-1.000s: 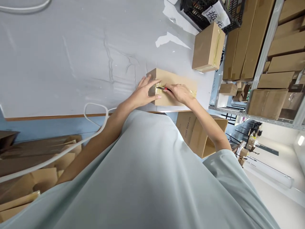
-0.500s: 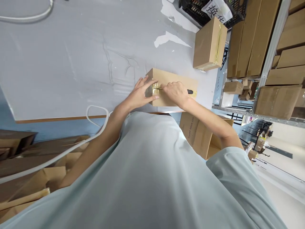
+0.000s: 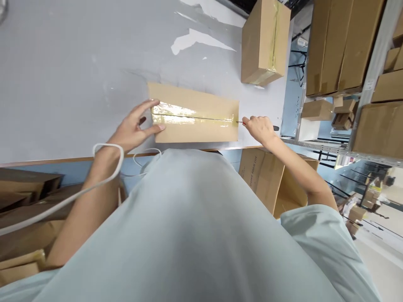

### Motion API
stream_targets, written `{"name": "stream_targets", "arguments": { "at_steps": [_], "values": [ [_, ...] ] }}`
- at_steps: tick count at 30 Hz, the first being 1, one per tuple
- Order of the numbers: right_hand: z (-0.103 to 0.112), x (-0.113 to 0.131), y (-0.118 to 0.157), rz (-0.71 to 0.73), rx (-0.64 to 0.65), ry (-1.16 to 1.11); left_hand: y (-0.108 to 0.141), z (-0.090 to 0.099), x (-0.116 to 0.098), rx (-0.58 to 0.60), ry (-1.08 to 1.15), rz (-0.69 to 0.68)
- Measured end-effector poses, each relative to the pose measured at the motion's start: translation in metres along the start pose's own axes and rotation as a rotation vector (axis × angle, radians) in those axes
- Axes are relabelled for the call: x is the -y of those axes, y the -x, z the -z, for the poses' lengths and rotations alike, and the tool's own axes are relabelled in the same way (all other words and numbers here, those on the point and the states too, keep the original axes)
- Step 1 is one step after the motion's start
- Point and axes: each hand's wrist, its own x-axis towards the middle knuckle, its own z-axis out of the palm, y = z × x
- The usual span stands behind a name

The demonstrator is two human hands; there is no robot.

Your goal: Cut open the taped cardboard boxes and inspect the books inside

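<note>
A long cardboard box (image 3: 198, 94) lies on the grey table, with shiny clear tape along its top and a dark slit line down the middle of that tape. My left hand (image 3: 129, 128) rests at the box's left end, thumb and index finger spread apart and touching the top near the tape. Just beyond the right end, my right hand (image 3: 260, 129) is closed around a slim knife (image 3: 276, 128) with a black handle. Its thin, reddish front part points left toward the box's edge; the fingers cover most of the tool.
Another taped cardboard box (image 3: 252, 46) stands at the table's back right. An open carton (image 3: 267, 180) sits below the front edge. A white cable (image 3: 63, 201) crosses my left forearm. Shelves of boxes (image 3: 333, 46) rise at the right; more cartons (image 3: 28, 184) lie lower left.
My right hand has drawn the knife rightward along the tape, past the box's right end. A long slit line now shows. My left hand stays at the left end; the view has shifted.
</note>
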Motion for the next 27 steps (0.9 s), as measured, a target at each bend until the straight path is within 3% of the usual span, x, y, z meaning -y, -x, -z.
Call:
{"name": "stream_targets", "arguments": {
  "at_steps": [4, 7, 11, 14, 17, 20, 24, 27],
  "values": [
    [-0.028, -0.03, -0.011, 0.114, -0.08, -0.089, 0.006, -0.011, -0.015, -0.154, -0.188, 0.039],
    [-0.063, -0.047, -0.028, 0.204, -0.143, -0.204, 0.012, -0.039, -0.034, -0.338, -0.37, 0.036],
    [-0.12, -0.047, -0.055, 0.295, -0.236, -0.47, 0.015, -0.087, -0.059, -0.474, -0.44, 0.103],
    [-0.154, -0.039, -0.068, 0.251, -0.317, -0.692, 0.013, -0.102, -0.063, -0.508, -0.466, 0.143],
    [-0.175, -0.026, -0.077, 0.0, -0.421, -0.934, 0.014, -0.087, -0.051, -0.557, -0.497, 0.154],
    [-0.182, 0.003, -0.086, -0.184, -0.386, -1.227, 0.019, -0.055, -0.031, -0.541, -0.464, 0.143],
    [-0.171, 0.06, -0.088, -0.154, -0.27, -1.443, 0.028, -0.02, -0.015, -0.558, -0.463, 0.137],
    [-0.146, 0.084, -0.075, -0.101, -0.379, -1.357, 0.028, -0.01, -0.006, -0.578, -0.467, 0.121]
  ]
}}
